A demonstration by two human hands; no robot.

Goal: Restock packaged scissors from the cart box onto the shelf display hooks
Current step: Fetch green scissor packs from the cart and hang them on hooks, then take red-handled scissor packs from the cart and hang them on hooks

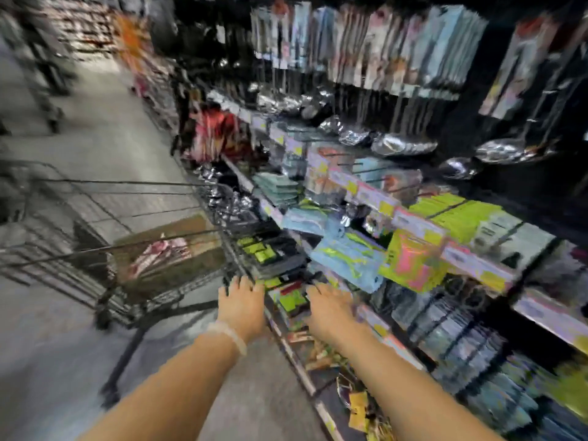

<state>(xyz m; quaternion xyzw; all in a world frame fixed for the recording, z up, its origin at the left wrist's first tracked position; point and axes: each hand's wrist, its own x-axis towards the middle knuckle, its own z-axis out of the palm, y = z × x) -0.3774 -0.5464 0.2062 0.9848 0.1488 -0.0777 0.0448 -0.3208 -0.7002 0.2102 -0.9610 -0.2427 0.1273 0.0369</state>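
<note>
Whole frame motion-smeared. Left hand and right hand: fingertips blur into the packages between them at lower centre; can't tell contact or hold. Package contents unreadable, scissors not confirmable. Cardboard box in the cart: contents just a pink-white smear behind the wire. Shelf price tags illegible; hooks along the top row not resolvable. Both forearms cut off by the bottom edge. Upper left: dark figure in the aisle, blurred out. Cart cropped at the left edge.
</note>
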